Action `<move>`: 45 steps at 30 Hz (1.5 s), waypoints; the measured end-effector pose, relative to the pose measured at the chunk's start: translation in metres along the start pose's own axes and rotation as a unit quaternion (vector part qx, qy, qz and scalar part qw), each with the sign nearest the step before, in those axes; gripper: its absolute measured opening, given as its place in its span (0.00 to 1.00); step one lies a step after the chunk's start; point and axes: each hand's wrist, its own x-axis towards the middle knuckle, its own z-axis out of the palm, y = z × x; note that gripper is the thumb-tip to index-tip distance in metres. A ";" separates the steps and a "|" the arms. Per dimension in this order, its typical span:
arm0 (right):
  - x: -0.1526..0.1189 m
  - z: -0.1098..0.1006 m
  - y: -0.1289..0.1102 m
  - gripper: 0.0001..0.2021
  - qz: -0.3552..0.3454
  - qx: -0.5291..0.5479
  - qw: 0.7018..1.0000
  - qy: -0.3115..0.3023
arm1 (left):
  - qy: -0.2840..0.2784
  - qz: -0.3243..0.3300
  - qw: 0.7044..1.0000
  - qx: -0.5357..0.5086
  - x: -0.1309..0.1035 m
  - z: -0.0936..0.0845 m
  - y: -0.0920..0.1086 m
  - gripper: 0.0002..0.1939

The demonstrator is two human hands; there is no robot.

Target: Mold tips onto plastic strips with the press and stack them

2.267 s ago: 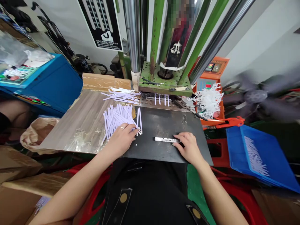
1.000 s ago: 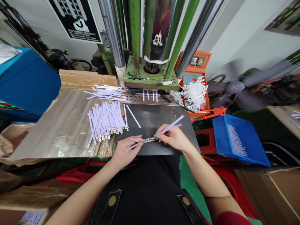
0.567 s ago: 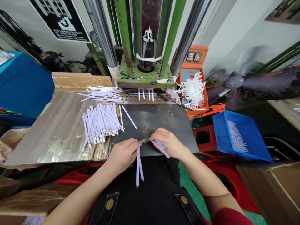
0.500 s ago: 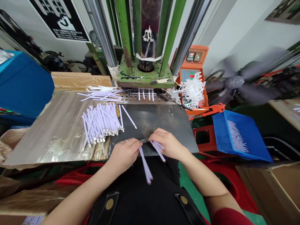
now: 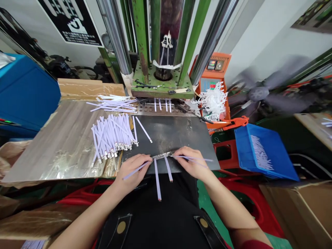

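A short metal bar [image 5: 161, 155] with notches along it spans the gap between my hands, over the front part of the dark metal plate [image 5: 171, 133]. My left hand [image 5: 135, 170] pinches its left end, and my right hand [image 5: 191, 162] pinches its right end. Two flat lilac strips [image 5: 157, 180] hang from the bar towards my apron. Another strip lies across my left fingers, and thin strips fan out over the back of my right hand. A pile of similar strips with metallic ends [image 5: 112, 135] lies to the left of the plate.
Behind the plate stands a green press [image 5: 162, 86], with several strips sticking out beneath it. White plastic pieces [image 5: 214, 100] are heaped on an orange control box [image 5: 219, 65]. A blue bin [image 5: 280, 155] holding strips and a spinning fan [image 5: 259, 93] are on the right.
My hands have moved apart, leaving more of the metal bar showing. The strips have spread from two bunches, with some now lying across each hand.
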 end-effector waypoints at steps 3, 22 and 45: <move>0.011 -0.003 0.000 0.06 0.016 -0.028 0.999 -0.012 | -0.037 -0.012 0.999 0.025 0.001 -0.002 0.002 0.06; 0.029 -0.006 -0.013 0.09 -0.062 -0.142 0.977 -0.144 | -0.090 -0.054 0.994 0.032 0.007 -0.011 0.002 0.05; 0.042 -0.027 -0.004 0.12 0.019 -0.049 0.990 -0.129 | -0.179 0.009 0.979 0.098 0.010 -0.015 0.005 0.10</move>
